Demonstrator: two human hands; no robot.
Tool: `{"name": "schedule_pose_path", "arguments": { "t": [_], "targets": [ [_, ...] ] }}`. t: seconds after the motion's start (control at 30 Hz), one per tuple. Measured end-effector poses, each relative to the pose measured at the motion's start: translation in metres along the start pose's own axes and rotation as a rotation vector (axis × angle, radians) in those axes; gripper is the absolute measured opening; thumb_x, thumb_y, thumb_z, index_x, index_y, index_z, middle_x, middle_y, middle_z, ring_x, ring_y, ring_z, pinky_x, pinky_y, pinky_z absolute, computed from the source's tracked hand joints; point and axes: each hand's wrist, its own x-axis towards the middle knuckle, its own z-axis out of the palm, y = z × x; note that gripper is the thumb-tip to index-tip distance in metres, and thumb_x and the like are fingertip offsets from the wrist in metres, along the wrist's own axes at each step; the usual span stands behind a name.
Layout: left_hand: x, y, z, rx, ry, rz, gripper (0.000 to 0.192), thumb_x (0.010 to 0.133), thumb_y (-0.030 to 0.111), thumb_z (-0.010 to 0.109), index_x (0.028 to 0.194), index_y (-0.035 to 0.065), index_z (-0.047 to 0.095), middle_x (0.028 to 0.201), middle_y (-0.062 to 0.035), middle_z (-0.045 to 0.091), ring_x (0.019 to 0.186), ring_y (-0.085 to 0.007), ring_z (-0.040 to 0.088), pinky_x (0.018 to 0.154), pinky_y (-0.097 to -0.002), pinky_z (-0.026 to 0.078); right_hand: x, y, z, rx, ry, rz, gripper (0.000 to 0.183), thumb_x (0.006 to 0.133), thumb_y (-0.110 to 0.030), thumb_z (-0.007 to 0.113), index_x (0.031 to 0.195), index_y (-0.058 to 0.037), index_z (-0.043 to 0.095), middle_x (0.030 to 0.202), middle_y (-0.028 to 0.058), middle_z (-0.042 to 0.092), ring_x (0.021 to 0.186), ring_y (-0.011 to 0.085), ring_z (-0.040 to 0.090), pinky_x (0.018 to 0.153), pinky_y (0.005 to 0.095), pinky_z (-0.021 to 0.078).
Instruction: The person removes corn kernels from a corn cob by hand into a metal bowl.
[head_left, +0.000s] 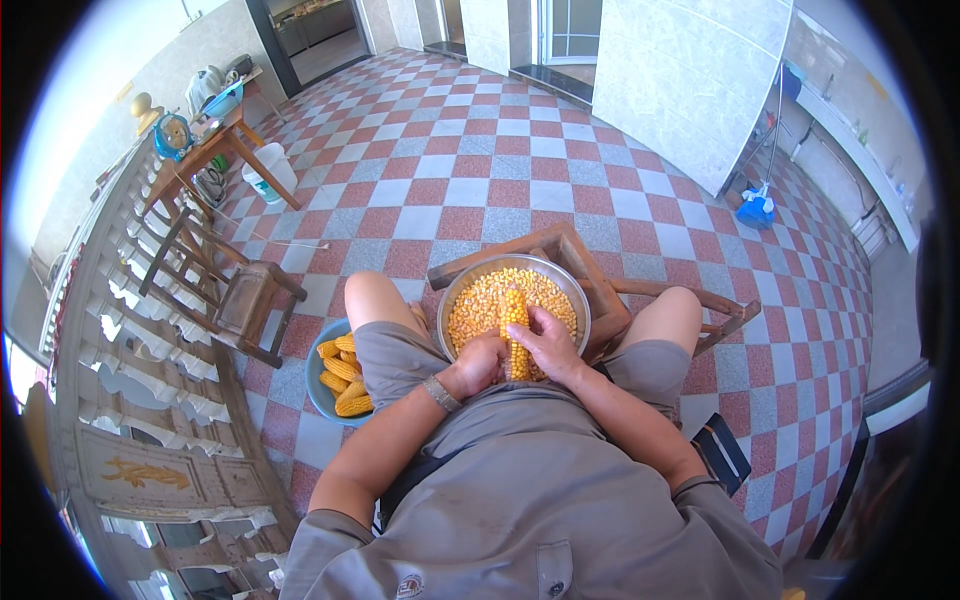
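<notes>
Both hands are on one ear of dried yellow corn (515, 306), which stands out over a round metal bowl (448, 335) between my knees. My left hand (481, 363) grips the lower left side of the ear, its fingertips partly hidden. On the other side, my right hand (549, 343) holds the ear with the thumb lying across its kernels. Loose corn kernels (476, 300) fill much of the bowl beneath. A strip on the ear's lower left side looks bare of kernels. By my left leg, a blue basin (312, 375) contains several whole ears of corn (341, 369).
The bowl rests on a wooden stool or overturned chair (600, 300). A small wooden chair (251, 300) stands left, near a stone balustrade (172, 405). Farther off are a wooden table (202, 150), a white bucket (271, 172) and a blue dustpan (755, 210) on the checkered tile floor (457, 191).
</notes>
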Motion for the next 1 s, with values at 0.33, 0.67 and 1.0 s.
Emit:
{"name": "schedule_pose_path", "arguments": {
  "t": [0.33,0.67,1.0],
  "targets": [
    [-0.017,0.0,0.009,0.108,-0.008,0.289,0.044,0.09,-0.001,0.047,0.134,0.0015,0.047,0.116,-0.0084,0.058,0.087,-0.0152,0.06,0.069,-0.028,0.052,0.007,0.008,-0.008,0.488,0.163,0.219,0.025,0.092,-0.021,0.065,0.107,-0.0013,0.059,0.094,0.0035,0.062,0.084,0.011,0.061,0.074,0.0255,0.0495],
    [-0.013,-0.006,0.0,0.338,0.081,0.514,0.038,0.097,0.007,0.051,0.134,-0.0001,0.048,0.113,-0.0068,0.061,0.097,-0.0124,0.06,0.08,-0.0268,0.053,0.011,0.0,-0.008,0.726,0.191,0.323,0.022,0.094,-0.028,0.061,0.098,-0.0061,0.059,0.085,0.0024,0.061,0.075,0.0116,0.061,0.066,0.0261,0.0497],
    [-0.04,0.026,0.033,0.464,-0.032,0.051,0.035,0.097,0.022,0.055,0.124,-0.0008,0.053,0.101,-0.0083,0.064,0.084,-0.0149,0.065,0.076,-0.0276,0.054,0.009,0.003,-0.01,0.511,0.229,0.268,0.027,0.094,-0.031,0.062,0.096,-0.0038,0.06,0.086,0.005,0.063,0.076,0.0117,0.06,0.064,0.0268,0.0486]
  ]
}}
